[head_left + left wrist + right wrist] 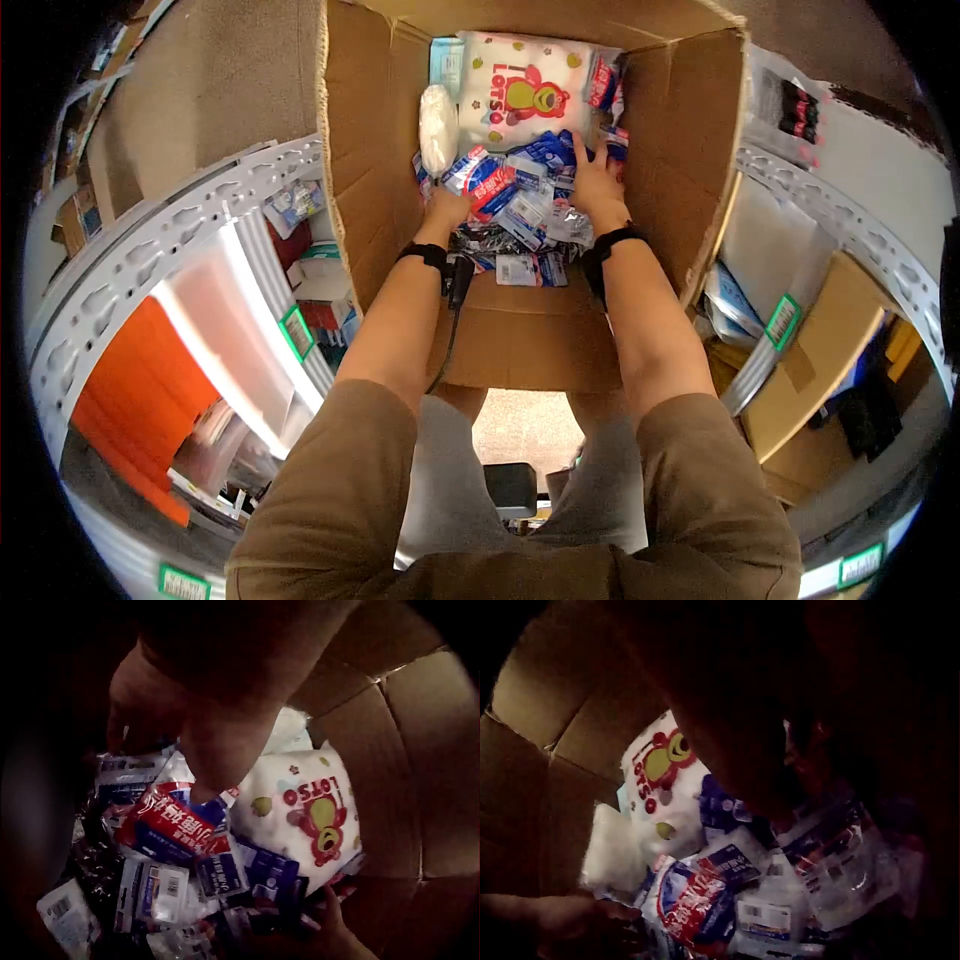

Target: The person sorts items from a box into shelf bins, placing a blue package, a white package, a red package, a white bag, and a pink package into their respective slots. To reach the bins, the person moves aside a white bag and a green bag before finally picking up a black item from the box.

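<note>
Both hands reach down into a cardboard box [535,340] of small packets. At the left of the pile is my left hand [447,213], next to a red and blue packet [490,190]; its fingertips are mostly hidden, and I cannot tell if they hold anything. On the right, my right hand [600,190] has its fingers spread, touching the packets near a dark blue packet [548,150]. Behind them lies a white soft pack [525,90] printed with a red bear and "LOTSO". A white wrapped roll-shaped bundle [438,130] stands beside it, above the left hand.
Tall cardboard walls [690,150] surround the pile on all sides. Shelving with perforated metal rails [185,215] stands to the left and right of the box. A cardboard sheet [815,350] leans at the right. A clear plastic bag [790,105] lies beyond the box.
</note>
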Demonstrator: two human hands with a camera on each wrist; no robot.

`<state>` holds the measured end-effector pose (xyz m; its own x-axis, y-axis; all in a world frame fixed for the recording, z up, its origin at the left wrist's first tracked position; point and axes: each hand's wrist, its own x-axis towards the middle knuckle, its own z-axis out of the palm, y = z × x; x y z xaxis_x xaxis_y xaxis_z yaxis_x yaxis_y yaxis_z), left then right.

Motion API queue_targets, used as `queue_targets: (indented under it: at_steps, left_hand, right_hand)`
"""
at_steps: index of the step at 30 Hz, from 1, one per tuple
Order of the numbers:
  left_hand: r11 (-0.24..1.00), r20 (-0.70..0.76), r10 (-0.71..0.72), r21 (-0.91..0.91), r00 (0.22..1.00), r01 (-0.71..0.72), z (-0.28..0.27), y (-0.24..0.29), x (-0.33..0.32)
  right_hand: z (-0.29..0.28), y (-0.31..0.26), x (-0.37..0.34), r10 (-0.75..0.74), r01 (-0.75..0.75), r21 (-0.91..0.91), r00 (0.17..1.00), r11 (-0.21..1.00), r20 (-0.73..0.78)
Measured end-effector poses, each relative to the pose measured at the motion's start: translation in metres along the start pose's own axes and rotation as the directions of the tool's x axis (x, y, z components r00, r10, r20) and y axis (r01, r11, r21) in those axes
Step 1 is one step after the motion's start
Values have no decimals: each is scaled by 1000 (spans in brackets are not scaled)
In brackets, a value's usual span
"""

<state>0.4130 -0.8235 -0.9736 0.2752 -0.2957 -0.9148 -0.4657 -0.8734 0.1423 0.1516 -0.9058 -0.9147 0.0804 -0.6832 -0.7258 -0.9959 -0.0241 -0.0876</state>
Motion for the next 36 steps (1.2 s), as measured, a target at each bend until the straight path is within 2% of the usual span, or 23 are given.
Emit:
queue_targets:
  at_steps: [2,3,4,5,6,8,9,10,12,13,14,16,17,19,20,22,24,26,29,31,32,35,36]
  left_hand:
    - [998,6,-25,61,1000,24,23,-19,38]
    - [986,-36,119,-117,992,-122,51,-54,76]
    - [920,-102,249,-285,963,-268,58,-54,75]
    - [938,-112,213,-256,971,-236,61,-53,73]
    - [990,-111,80,-105,991,-91,41,-16,20]
    - [999,-132,-11,-45,991,6,22,25,-33]
    - [987,-189,74,-123,979,-99,20,25,-44]
    - [988,-189,76,-119,979,-99,23,19,-43]
    - [933,-418,354,91,837,-349,20,22,-54]
    - [949,-399,314,102,861,-299,12,27,-68]
    - [947,-404,321,108,857,-304,0,35,-80]
    - [944,-316,329,138,890,-300,-19,46,-101]
    - [928,-324,372,136,870,-346,-27,51,-110]
    - [927,-275,369,44,888,-372,-44,59,-136]
    - [920,-221,368,-52,903,-388,-54,64,-149]
    - [923,-200,352,-92,915,-375,-70,68,-168]
    - [780,-209,448,-384,869,-494,-94,80,-218]
    - [693,-81,435,-606,897,-391,-128,95,-279]
    - [624,-32,525,-666,851,-410,-176,108,-351]
    - [553,72,599,-757,797,-347,-210,127,-406]
    - [542,62,616,-756,786,-366,-223,138,-432]
    - [406,89,799,-808,594,-426,-266,174,-517]
    - [391,75,815,-804,575,-449,-279,186,-547]
  right_hand:
    - [18,4,8,-3,2,19,1000,1000,27]
    - [25,3,7,-12,11,35,999,999,34]
    - [32,6,7,-23,21,50,999,999,41]
    - [39,9,7,-36,41,104,998,994,-48]
    - [50,13,7,-29,33,104,999,994,-46]
    - [62,17,4,-115,115,10,992,993,43]
    - [46,10,-7,-103,102,30,995,994,7]
    - [45,9,-16,-101,101,34,995,994,7]
    - [34,0,-37,-83,81,29,994,996,72]
    - [22,-4,-50,-32,27,103,998,994,52]
    - [13,-7,-60,-33,28,108,998,994,45]
    - [-2,-11,-75,96,-88,312,995,946,-12]
    - [-11,-11,-80,95,-83,315,995,946,-21]
    - [-34,-10,-97,219,-161,585,975,795,-30]
    - [-45,-9,-107,222,-160,585,974,795,-36]
    - [-86,-11,-139,247,-56,777,960,627,-130]
    - [-122,-6,-175,233,44,788,944,615,-235]
    - [-177,0,-226,169,60,965,980,256,-106]
    - [-247,13,-300,146,247,969,959,-7,-244]
    - [-293,22,-349,150,300,950,947,-91,-285]
    - [-310,27,-370,128,338,929,938,-152,-321]
    - [-377,27,-446,95,407,867,913,-289,-397]
    - [-393,28,-469,54,421,826,899,-376,-434]
